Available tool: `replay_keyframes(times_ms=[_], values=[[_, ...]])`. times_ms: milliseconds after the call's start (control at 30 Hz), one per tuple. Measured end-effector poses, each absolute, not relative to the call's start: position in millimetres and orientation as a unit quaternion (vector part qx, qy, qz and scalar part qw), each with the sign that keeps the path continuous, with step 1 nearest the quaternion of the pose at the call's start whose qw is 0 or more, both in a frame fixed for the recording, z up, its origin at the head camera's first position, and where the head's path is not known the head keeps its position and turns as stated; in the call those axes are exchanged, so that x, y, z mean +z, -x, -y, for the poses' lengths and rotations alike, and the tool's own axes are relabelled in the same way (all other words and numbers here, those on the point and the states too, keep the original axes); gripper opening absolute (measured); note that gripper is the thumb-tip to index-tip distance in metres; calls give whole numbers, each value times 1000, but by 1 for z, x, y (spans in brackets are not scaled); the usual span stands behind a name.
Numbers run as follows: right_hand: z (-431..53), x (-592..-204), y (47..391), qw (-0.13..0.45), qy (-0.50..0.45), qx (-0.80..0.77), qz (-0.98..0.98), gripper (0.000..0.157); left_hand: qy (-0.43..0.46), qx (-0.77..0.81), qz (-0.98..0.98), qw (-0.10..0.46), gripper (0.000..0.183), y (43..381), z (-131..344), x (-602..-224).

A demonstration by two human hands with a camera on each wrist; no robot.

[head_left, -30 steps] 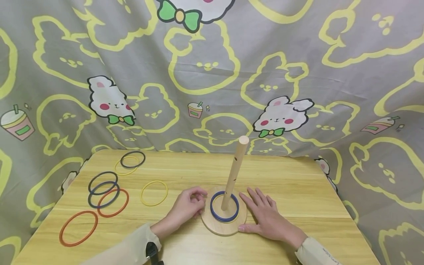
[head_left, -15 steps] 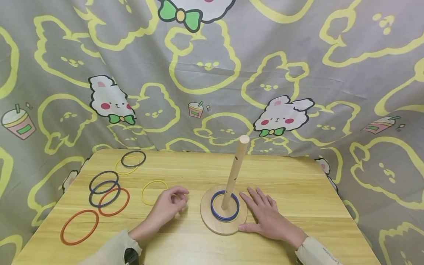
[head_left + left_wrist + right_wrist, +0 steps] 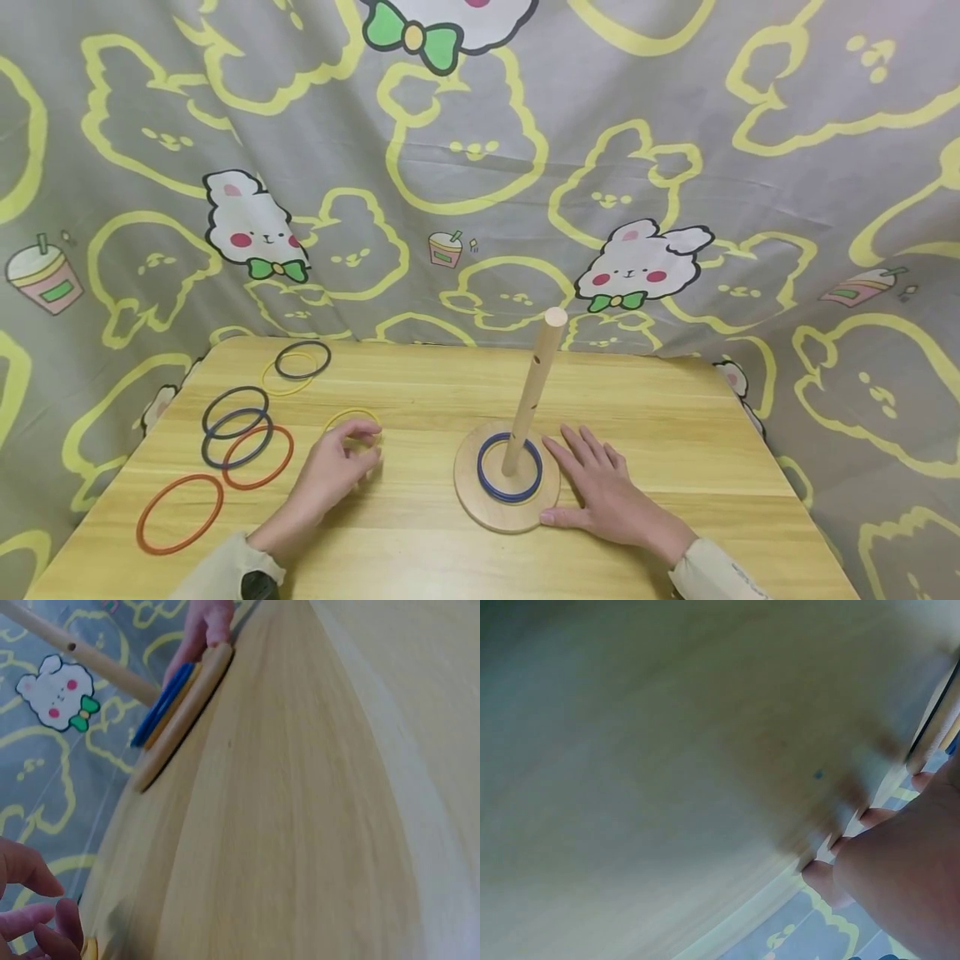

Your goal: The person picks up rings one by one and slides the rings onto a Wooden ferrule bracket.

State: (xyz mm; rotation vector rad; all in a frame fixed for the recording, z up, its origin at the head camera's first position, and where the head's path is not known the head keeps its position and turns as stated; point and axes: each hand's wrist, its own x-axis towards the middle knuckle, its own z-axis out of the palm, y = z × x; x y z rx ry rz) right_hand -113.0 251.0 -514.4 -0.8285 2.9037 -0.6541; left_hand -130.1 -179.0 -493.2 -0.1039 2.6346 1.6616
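In the head view, my left hand (image 3: 333, 471) hovers over the near part of a yellow ring (image 3: 352, 411), its fingers loosely bent with nothing held. Whether they touch that ring I cannot tell. My right hand (image 3: 603, 500) lies spread against the right edge of a round wooden base (image 3: 472, 500), thumb at its near rim. From the base rises a wooden post (image 3: 534, 383). Blue rings (image 3: 480, 473) lie around the post's foot, with a yellow one beneath them. The left wrist view shows my left fingers (image 3: 69, 926) beside a sliver of yellow ring (image 3: 90, 949).
On the left of the table (image 3: 420, 550) lie two red rings, the nearer one (image 3: 139, 525) by itself. The other red ring (image 3: 289, 458) overlaps a blue ring (image 3: 204, 450). Farther back, a dark ring (image 3: 328, 358) overlaps a yellow ring (image 3: 264, 383). A patterned curtain (image 3: 480, 233) hangs behind.
My left hand has moved left from beside the wooden base to the lone yellow ring, covering part of it. The right hand, the base and the rings have stayed in place.
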Motion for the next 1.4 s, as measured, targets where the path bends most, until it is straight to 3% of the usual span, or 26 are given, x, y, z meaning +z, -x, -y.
replay_keyframes(times_ms=[467, 867, 1167, 1400], values=[[-251, -514, 113, 31, 266, -214, -939, 102, -1, 437, -900, -2, 35, 131, 196, -499], [-251, -514, 112, 21, 267, -209, -940, 102, -66, 369, -927, -16, 20, 135, 192, -499], [-250, -514, 112, 26, 266, -212, -940, 103, -6, 410, -912, 19, 15, 135, 191, -493], [-251, -515, 112, 28, 264, -213, -940, 103, 1, 458, -889, 1, 17, 132, 192, -484]])
